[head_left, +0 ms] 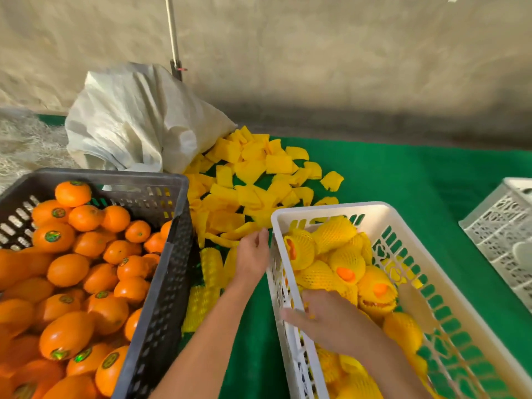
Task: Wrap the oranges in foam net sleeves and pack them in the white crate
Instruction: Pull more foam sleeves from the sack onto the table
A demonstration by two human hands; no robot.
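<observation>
The right hand reaches into the near end of the white crate, its grip hard to read: the fingers lie by the crate's left wall among wrapped fruit and are blurred, so I cannot tell whether they hold anything. The left hand lies farther out, between the two crates, fingers extended toward the edge of the sleeve pile and touching the white crate's left wall; it holds nothing that shows. The white crate sits on the green worktop at right and is partly filled with wrapped oranges, each in a yellow foam net with orange showing at the open ends. At left the black crate is heaped with bare oranges, many with round stickers. A few stretched sleeves lie in the gap between the crates. Beyond them spreads a pile of flat yellow sleeves, spilling from a white sack. Another white crate stands at the far right edge. A pole rises behind the sack.
</observation>
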